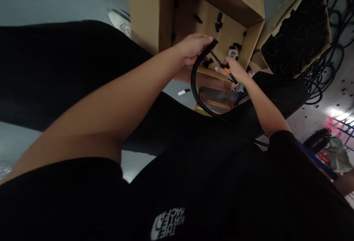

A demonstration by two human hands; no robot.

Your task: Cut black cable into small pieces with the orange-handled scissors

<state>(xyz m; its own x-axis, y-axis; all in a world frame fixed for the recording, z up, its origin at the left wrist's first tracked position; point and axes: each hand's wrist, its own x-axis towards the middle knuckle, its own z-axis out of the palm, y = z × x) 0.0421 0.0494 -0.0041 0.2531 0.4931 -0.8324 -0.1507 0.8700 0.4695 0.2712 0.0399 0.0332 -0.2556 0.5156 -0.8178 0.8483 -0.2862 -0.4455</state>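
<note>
My left hand (195, 47) is closed around a black hose (197, 80) close to its end, above an open cardboard box (190, 16). From there the hose curves down across my lap. My right hand (233, 69) grips a cutting tool with orange and black handles (227, 71). Its dark blades reach up-left to the hose just below the end; I cannot tell whether they are closed on it. Several short black pieces (218, 21) lie in the box, with a roll of white tape (233, 53) near my right hand.
A second cardboard box (276, 27) at the right is full of short black pieces (300, 32). Coils of black hose (336, 49) lie beyond it. On the floor rests a white-handled cutter or marker (183, 92). A low wooden stool (214, 102) stands below the box.
</note>
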